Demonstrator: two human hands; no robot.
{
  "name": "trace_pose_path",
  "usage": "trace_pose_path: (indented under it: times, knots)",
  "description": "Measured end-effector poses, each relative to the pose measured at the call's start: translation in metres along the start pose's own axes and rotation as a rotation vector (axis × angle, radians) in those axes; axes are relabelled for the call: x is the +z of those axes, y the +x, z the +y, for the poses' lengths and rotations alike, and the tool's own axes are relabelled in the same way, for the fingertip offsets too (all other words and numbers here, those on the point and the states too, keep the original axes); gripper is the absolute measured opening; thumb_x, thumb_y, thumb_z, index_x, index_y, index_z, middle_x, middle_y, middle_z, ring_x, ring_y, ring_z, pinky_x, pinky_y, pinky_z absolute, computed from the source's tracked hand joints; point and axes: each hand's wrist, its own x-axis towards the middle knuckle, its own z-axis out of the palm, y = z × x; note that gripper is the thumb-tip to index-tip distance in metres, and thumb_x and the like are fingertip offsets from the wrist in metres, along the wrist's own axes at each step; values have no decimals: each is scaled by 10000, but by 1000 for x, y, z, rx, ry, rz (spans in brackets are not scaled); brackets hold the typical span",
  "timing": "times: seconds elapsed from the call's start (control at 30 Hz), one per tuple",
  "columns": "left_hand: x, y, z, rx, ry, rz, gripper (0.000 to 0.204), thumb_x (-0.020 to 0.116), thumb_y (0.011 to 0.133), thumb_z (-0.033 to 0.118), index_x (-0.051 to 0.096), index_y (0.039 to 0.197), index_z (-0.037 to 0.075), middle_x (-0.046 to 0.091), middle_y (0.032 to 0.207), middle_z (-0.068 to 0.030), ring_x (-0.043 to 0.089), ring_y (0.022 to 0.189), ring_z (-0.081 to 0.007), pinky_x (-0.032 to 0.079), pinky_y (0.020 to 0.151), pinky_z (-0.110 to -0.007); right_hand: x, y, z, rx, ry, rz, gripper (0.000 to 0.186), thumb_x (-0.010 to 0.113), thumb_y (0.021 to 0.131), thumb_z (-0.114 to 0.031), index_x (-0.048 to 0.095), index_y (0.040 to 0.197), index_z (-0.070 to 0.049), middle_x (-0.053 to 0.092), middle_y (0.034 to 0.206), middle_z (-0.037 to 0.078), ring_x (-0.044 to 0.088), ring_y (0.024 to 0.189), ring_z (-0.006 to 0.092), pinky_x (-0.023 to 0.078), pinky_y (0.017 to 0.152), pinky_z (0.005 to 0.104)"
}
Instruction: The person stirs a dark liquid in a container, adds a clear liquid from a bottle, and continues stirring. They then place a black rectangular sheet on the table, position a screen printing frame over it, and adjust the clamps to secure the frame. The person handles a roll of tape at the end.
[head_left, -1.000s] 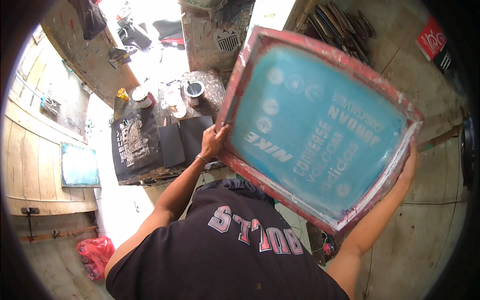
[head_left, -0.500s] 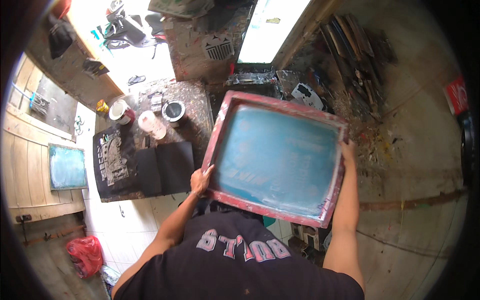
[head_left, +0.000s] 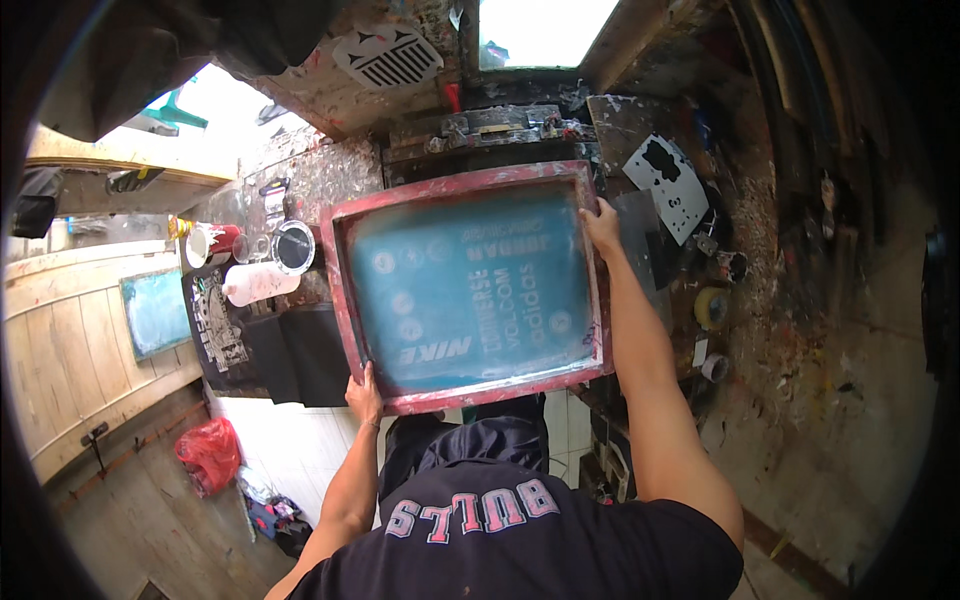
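Note:
Both hands hold a silk-screen printing frame (head_left: 467,397), with a worn, paint-streaked red border around blue mesh (head_left: 430,300). Pale stencilled lettering and round marks show in the mesh. My left hand (head_left: 365,394) grips the near-left corner, its thumb up over the border. At the right side, my right hand (head_left: 601,229) is closed around the border toward the far corner. The frame is above the work table's front edge, in front of my body; whether it touches the table cannot be made out.
On the table's left stand an open paint can (head_left: 294,247), a white-and-red can (head_left: 213,244) and a pale pink bottle (head_left: 262,283), lying over in view. Dark sheets (head_left: 315,350) lie nearer. A cut stencil (head_left: 668,190) and tape roll (head_left: 711,308) are at right. A red bag (head_left: 208,455) sits lower left.
The screen frame has turned counterclockwise and shifted left in view, with both hands still on it. The view itself has shifted too, and the mesh lettering shows more clearly.

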Motion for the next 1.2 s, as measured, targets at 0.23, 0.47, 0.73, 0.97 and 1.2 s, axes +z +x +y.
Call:
trace_pose_path:
  times: [0.23, 0.47, 0.73, 0.97, 1.2]
  knots:
    - [61, 37, 15, 39, 139, 68, 693, 675, 902, 604, 685, 1100, -60, 708, 908, -276, 686, 873, -441, 517, 807, -493, 0, 54, 31, 46, -58, -22, 431, 761, 859, -178, 681, 1242, 2, 734, 1124, 207, 707, 1012, 324, 524, 866, 407]
    - [74, 44, 34, 62, 164, 226, 643, 732, 882, 513, 689, 1133, -78, 712, 1021, -302, 688, 949, -458, 526, 880, -486, 22, 75, 1, 24, -322, -67, 480, 778, 826, -244, 675, 1216, 16, 639, 1205, 304, 590, 1179, 455, 467, 1014, 475]
    - [89, 46, 21, 288, 58, 246, 485, 640, 986, 264, 563, 1354, -43, 627, 1300, -285, 618, 1169, -444, 495, 991, -463, 0, 16, -26, -148, -324, 9, 670, 706, 854, -194, 468, 1428, 58, 530, 1386, 322, 520, 1292, 460, 432, 1080, 478]
    - [87, 46, 4, 466, 126, 173, 519, 499, 1070, 305, 463, 1470, -25, 572, 1403, -255, 582, 1236, -434, 493, 1010, -454, -13, -140, 15, -499, -528, -104, 749, 648, 937, -246, 296, 1549, 3, 348, 1561, 280, 314, 1469, 447, 266, 1219, 524]
    - [91, 46, 10, 514, 69, 269, 463, 546, 1054, 239, 523, 1421, -42, 593, 1372, -270, 590, 1229, -442, 486, 1019, -444, -4, -162, 52, -542, -632, -86, 768, 642, 922, -318, 317, 1542, -2, 355, 1583, 214, 287, 1503, 403, 215, 1237, 554]
